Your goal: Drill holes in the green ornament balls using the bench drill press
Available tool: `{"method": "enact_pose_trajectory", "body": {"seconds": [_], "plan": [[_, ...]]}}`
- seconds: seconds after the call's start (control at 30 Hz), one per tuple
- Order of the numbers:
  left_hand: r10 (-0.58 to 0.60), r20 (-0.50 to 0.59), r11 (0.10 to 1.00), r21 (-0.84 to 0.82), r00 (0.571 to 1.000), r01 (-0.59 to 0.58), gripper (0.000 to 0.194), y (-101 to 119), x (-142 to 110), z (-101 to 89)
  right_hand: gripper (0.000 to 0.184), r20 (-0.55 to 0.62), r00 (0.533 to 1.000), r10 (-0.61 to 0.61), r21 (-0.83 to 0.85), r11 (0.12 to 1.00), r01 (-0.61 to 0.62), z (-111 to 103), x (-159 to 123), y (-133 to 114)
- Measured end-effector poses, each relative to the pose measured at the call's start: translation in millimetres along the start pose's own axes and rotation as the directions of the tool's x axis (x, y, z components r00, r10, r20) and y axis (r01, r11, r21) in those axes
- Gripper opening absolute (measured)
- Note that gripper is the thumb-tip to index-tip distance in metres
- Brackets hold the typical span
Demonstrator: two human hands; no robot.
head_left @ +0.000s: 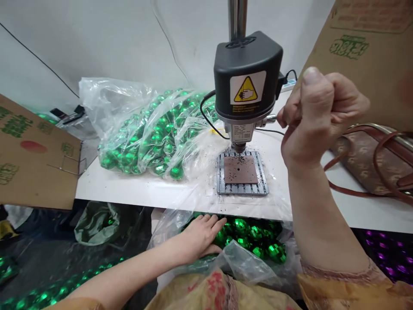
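Observation:
My left hand (201, 236) lies over shiny green faceted balls (256, 232) in an open clear plastic bag (247, 260) at the table's front edge, its fingers stretched out and thumb apart. No ball shows clear of the pile under it. Raised at the right, my right hand (318, 116) is closed around the feed handle (271, 119) of a small black bench drill press (248, 82). Below the chuck (239, 147), a brown square pad (230, 174) with a hole rests on the slotted metal base (241, 189). Dark shavings are scattered over both.
A clear bag of green balls (142, 137) spreads across the white table left of the drill. Cardboard boxes (38, 159) flank both sides. On the right sits a handbag (371, 159) with brown straps. Purple balls (387, 254) show below, at the lower right.

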State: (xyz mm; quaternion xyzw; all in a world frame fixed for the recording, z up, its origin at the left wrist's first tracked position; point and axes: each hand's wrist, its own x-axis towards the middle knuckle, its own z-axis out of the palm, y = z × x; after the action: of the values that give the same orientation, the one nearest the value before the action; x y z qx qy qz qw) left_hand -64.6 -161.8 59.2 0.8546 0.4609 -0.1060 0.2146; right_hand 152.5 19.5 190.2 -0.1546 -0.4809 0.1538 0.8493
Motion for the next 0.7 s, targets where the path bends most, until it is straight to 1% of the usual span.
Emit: {"method": "enact_pose_trajectory", "body": {"seconds": [0.1,0.17,0.23,0.3,0.33,0.37,0.4,0.43,0.47,0.5,0.57,0.6,0.67,0.7], "plan": [[-0.035,0.053,0.993,0.116,0.998,0.029,0.048,-6,0,-14.5,0.042,-0.010,1.000,0.001,-0.001,1.000,-0.001,-1,-1,-2],[-0.045,0.057,0.990,0.133,0.997,0.037,0.048,-6,-1,-23.7,0.043,-0.015,1.000,0.002,-0.028,1.000,-0.003,-1,-2,-3],[0.005,0.049,0.996,0.094,0.999,-0.009,0.053,-5,-2,-33.1,0.043,-0.016,1.000,0.013,-0.066,0.998,-0.014,-1,-3,-5],[0.088,0.022,0.996,0.007,0.996,-0.088,0.048,-6,5,-45.9,0.045,-0.016,1.000,0.023,-0.086,0.996,-0.025,0,-4,-6],[0.123,-0.024,0.991,-0.056,0.992,-0.124,0.041,-9,13,-54.0,0.046,-0.017,1.000,0.017,-0.090,0.996,-0.018,0,-4,-6],[0.143,-0.093,0.981,-0.122,0.985,-0.154,0.033,-15,24,-62.9,0.047,-0.020,1.000,0.006,-0.087,0.996,-0.008,0,-4,-5],[0.127,-0.198,0.968,-0.187,0.972,-0.165,0.029,-24,38,-72.1,0.048,-0.023,1.000,0.001,-0.084,0.996,-0.003,0,-4,-5],[0.090,-0.302,0.958,-0.234,0.949,-0.166,0.026,-35,55,-81.2,0.048,-0.026,1.000,0.001,-0.082,0.997,-0.003,0,-4,-4],[0.032,-0.385,0.962,-0.239,0.922,-0.132,0.025,-49,74,-89.5,0.048,-0.031,1.000,0.000,-0.078,0.997,-0.002,0,-4,-3],[-0.037,-0.437,0.973,-0.221,0.899,-0.067,0.024,-64,93,-96.6,0.047,-0.035,0.999,-0.002,-0.074,0.997,-0.001,0,-4,-3],[-0.235,-0.521,0.969,-0.192,0.821,0.155,0.020,-93,129,-106.8,0.045,-0.040,0.999,-0.004,-0.057,0.998,0.002,0,-4,-2],[-0.294,-0.548,0.956,-0.185,0.783,0.229,0.018,-106,144,-109.8,0.044,-0.043,0.999,-0.003,-0.051,0.999,0.001,0,-4,-1],[-0.351,-0.572,0.936,-0.190,0.741,0.296,0.015,-125,166,-112.6,0.044,-0.039,0.999,-0.001,-0.038,0.999,-0.001,-1,-4,-1],[-0.361,-0.576,0.932,-0.197,0.733,0.304,0.014,-132,173,-113.1,0.044,-0.035,0.999,0.003,-0.034,0.999,-0.004,-1,-4,-1]]}}
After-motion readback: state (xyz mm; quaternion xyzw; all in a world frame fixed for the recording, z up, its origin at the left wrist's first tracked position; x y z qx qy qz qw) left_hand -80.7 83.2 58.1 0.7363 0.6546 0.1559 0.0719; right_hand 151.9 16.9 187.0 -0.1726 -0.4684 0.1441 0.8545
